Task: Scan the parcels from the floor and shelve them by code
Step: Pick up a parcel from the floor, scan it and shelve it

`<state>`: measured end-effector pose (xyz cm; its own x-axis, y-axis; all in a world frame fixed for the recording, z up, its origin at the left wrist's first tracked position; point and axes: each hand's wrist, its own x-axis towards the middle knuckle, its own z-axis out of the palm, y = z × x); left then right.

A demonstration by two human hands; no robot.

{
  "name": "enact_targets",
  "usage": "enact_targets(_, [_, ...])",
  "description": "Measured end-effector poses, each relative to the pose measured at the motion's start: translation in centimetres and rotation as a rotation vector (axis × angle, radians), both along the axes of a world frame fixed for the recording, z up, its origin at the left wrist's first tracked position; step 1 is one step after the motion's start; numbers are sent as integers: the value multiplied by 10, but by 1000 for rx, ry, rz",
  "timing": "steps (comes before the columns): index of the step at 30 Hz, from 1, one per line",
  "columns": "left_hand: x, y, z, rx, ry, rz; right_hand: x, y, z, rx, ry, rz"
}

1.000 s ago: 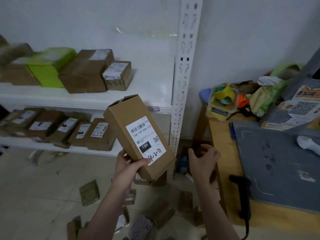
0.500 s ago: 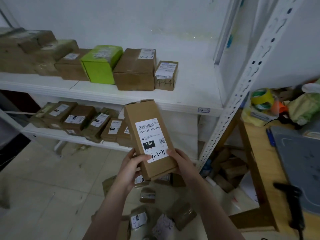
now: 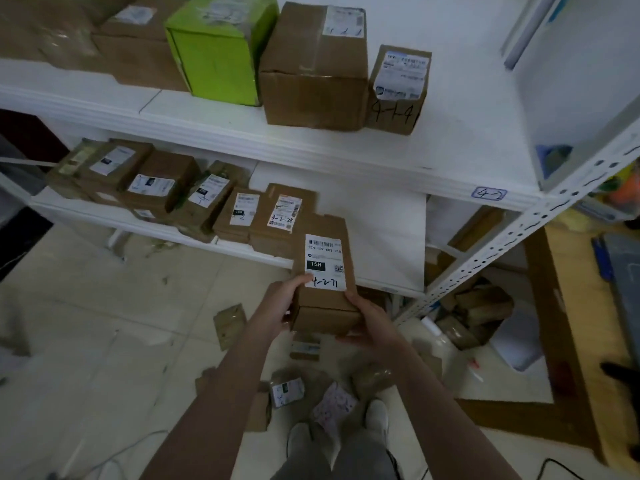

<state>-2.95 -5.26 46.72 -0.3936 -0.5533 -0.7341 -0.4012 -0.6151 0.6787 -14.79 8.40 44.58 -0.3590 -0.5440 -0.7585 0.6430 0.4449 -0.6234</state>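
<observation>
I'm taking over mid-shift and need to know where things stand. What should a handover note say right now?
Left hand and right hand both grip one labelled parcel, hand-marked 4-2-something, held in front of the lower shelf. Not shelved yet.
The upper shelf has an edge tag that seems to read 4-2, so it probably belongs there.
Several parcels lie on the floor, to be scanned and shelved.

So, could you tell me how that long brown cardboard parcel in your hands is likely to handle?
The long brown cardboard parcel is probably stiff: its edges look straight. It seems light, since the left hand and right hand hold only its near end. Flat faces mean it should slide, not roll.
</observation>
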Motion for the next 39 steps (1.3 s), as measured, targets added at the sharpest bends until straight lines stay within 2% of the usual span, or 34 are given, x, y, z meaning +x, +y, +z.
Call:
enact_targets(6, [-49,-33,-52,-112,-86,-17,-36,-43,-63,21,-34,-92])
enact_targets(14, [-91,-44,-140,-214,-215,-141,-88,-80,-160,48,37,-212])
enact_targets(19, [-120,-62,-183,-272,-193,-42,-115,-106,-196,56,118,-200])
enact_targets(28, [-157,-92,-206,-263,-217,104,-136,-151,-209,59,240,-142])
enact_targets(34, [-165,-101,-220,-194,-199,213,-142,-168,-217,93,410,-63])
enact_targets(39, [-172,-94,-212,-160,-156,148,-135,-170,-211,58,483,15])
